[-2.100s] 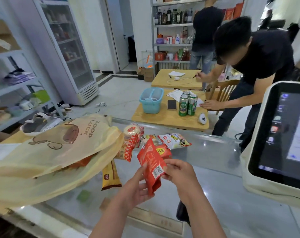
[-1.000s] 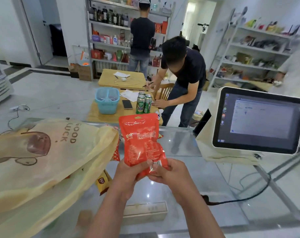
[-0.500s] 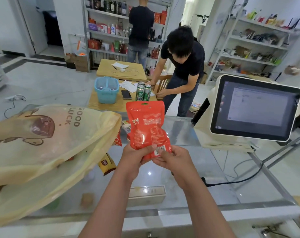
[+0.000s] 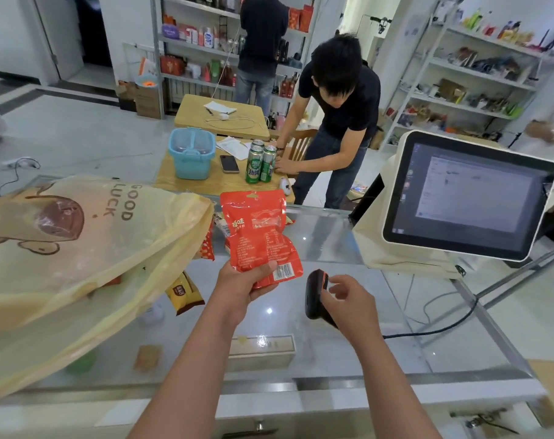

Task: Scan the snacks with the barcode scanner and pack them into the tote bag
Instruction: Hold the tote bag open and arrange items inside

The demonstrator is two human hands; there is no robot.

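Note:
My left hand (image 4: 242, 282) grips the lower edge of a red snack pouch (image 4: 258, 229), thumb on its back side next to the white barcode label. The pouch stands upright above the glass counter (image 4: 332, 248). Just right of it, my right hand (image 4: 353, 301) holds a black barcode scanner (image 4: 315, 293) by its handle, with the scanner head turned towards the pouch. A yellow "GOOD LUCK" tote bag (image 4: 79, 248) lies open on the left of the counter. A brown-and-yellow snack pack (image 4: 183, 293) and a red dotted pack (image 4: 207, 245) lie by the bag's mouth.
A white touchscreen terminal (image 4: 468, 198) stands at the right of the counter, and a black cable (image 4: 427, 331) trails from the scanner. Beyond the counter a person in black leans over a wooden table (image 4: 206, 182) with green cans and a blue basket.
My right hand has let go of the red pouch and now holds the barcode scanner. My left hand holds the pouch alone, a little to the left.

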